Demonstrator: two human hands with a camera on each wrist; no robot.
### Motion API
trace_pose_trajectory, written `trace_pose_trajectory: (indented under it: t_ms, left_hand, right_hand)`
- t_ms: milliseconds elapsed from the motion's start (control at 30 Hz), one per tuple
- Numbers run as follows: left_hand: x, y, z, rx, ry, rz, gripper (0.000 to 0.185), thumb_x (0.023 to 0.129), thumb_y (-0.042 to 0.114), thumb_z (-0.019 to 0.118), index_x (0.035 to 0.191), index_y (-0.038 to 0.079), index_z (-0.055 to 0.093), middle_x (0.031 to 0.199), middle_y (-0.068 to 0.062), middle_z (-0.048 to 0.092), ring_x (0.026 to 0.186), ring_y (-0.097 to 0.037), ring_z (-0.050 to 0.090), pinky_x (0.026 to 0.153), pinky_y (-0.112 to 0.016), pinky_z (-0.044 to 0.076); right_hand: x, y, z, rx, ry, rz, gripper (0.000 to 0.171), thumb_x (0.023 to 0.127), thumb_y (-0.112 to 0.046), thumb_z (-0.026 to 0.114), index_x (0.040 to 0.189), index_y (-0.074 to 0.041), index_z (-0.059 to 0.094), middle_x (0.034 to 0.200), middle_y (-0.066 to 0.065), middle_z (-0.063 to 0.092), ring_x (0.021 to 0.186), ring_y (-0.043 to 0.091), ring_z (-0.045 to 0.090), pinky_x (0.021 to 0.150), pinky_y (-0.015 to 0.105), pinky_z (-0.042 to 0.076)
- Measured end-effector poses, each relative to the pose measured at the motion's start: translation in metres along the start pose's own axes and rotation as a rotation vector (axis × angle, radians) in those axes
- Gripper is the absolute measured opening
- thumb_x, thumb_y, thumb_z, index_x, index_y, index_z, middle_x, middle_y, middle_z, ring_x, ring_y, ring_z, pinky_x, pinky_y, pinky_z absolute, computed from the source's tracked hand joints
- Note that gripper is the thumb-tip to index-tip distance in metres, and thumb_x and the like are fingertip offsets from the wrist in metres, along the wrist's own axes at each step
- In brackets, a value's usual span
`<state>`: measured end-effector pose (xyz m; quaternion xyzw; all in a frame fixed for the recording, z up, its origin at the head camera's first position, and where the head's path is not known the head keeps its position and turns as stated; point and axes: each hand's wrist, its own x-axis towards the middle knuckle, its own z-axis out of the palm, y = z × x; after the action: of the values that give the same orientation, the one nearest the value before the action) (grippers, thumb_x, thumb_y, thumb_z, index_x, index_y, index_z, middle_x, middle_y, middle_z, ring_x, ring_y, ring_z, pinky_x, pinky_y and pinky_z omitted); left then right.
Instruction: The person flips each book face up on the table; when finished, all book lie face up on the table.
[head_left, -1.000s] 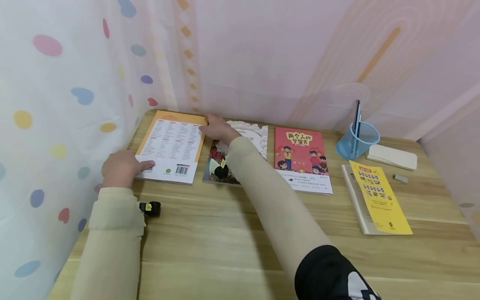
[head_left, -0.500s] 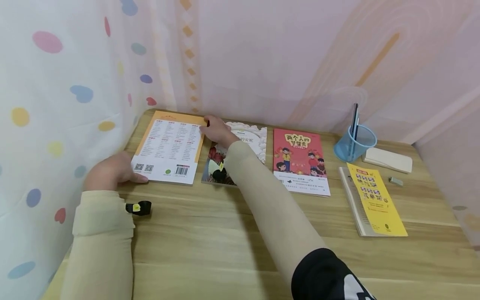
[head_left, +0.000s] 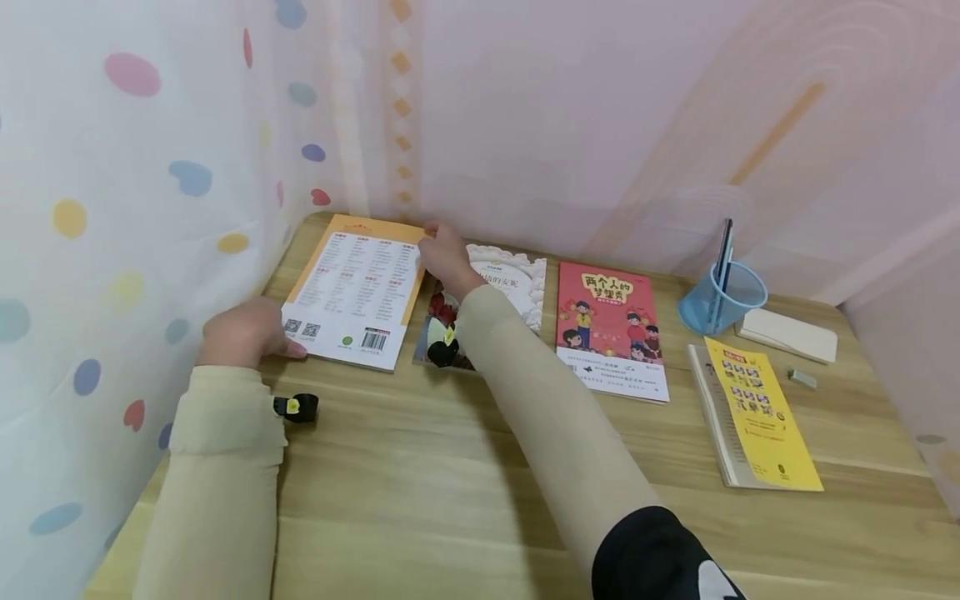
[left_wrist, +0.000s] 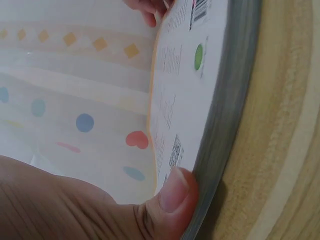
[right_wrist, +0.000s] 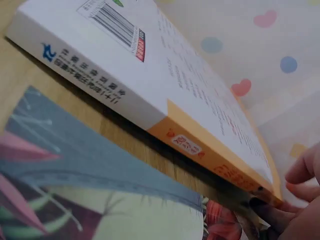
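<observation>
A book with a white and orange back cover (head_left: pixel 358 292) lies flat at the far left of the table. My left hand (head_left: pixel 243 332) holds its near left corner, the thumb along the near edge; the other fingers are hidden. In the left wrist view the thumb (left_wrist: pixel 175 192) touches the corner by a QR code. At the far right corner my right hand (head_left: pixel 448 257) pinches the book's spine end, also seen in the right wrist view with fingers (right_wrist: pixel 300 170) there. Beside it lies a picture book (head_left: pixel 510 279), partly covered by my right forearm.
Farther right lie a red book (head_left: pixel 609 321) and a yellow-covered notepad (head_left: pixel 761 417). A blue mesh pen cup (head_left: pixel 722 298) holds pens, near a white case-like object (head_left: pixel 787 335) and a small eraser-like block (head_left: pixel 802 379). Patterned curtains (head_left: pixel 525 125) border the wooden table (head_left: pixel 420 500).
My left thumb has slid off the cover's QR codes to the book's near edge. My right hand stays at the far right corner. The head view has shifted slightly.
</observation>
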<state>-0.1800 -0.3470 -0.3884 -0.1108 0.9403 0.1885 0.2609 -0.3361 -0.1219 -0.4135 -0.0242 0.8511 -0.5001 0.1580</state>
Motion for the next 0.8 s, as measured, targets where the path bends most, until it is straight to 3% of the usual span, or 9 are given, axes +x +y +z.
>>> trace_pose_trajectory:
  t_ms: [133, 300, 400, 567, 800]
  left_hand:
    - [0.004, 0.001, -0.002, -0.038, -0.012, 0.004, 0.056, 0.082, 0.030, 0.086, 0.109, -0.010, 0.057, 0.098, -0.023, 0.060, 0.088, -0.035, 0.051, 0.077, -0.045, 0.046]
    - [0.010, 0.002, -0.002, -0.043, -0.040, 0.015, 0.059, 0.083, 0.030, 0.085, 0.111, -0.013, 0.056, 0.096, -0.022, 0.057, 0.088, -0.036, 0.050, 0.078, -0.044, 0.045]
    - [0.012, 0.001, -0.004, -0.036, -0.066, 0.039, 0.060, 0.085, 0.030, 0.083, 0.113, -0.015, 0.054, 0.094, -0.022, 0.055, 0.088, -0.036, 0.050, 0.080, -0.045, 0.045]
    - [0.012, -0.002, -0.006, -0.038, -0.091, 0.068, 0.059, 0.088, 0.031, 0.081, 0.114, -0.015, 0.054, 0.097, -0.023, 0.057, 0.090, -0.038, 0.051, 0.084, -0.049, 0.045]
    - [0.014, -0.005, -0.007, -0.050, -0.089, 0.078, 0.063, 0.087, 0.036, 0.081, 0.107, -0.018, 0.055, 0.094, -0.026, 0.058, 0.088, -0.038, 0.052, 0.084, -0.050, 0.047]
  right_hand:
    - [0.003, 0.003, -0.003, 0.147, 0.076, 0.018, 0.039, 0.105, -0.012, 0.047, 0.144, -0.010, 0.049, 0.146, 0.007, 0.050, 0.129, 0.019, 0.050, 0.105, 0.035, 0.047]
    - [0.005, 0.004, -0.010, 0.340, 0.151, 0.027, 0.033, 0.104, -0.012, 0.056, 0.136, -0.008, 0.056, 0.136, 0.007, 0.053, 0.116, 0.018, 0.053, 0.098, 0.032, 0.050]
    - [0.005, 0.005, -0.014, 0.414, 0.145, 0.043, 0.030, 0.103, -0.013, 0.059, 0.133, -0.006, 0.058, 0.128, 0.009, 0.056, 0.106, 0.018, 0.057, 0.092, 0.031, 0.052]
    - [0.005, 0.008, -0.018, 0.502, 0.046, 0.075, 0.029, 0.108, -0.014, 0.050, 0.130, 0.003, 0.057, 0.119, 0.018, 0.062, 0.093, 0.023, 0.064, 0.084, 0.035, 0.056]
    - [0.007, 0.009, -0.015, 0.649, 0.064, 0.100, 0.035, 0.110, -0.013, 0.042, 0.138, 0.002, 0.054, 0.129, 0.017, 0.061, 0.109, 0.023, 0.063, 0.094, 0.031, 0.053]
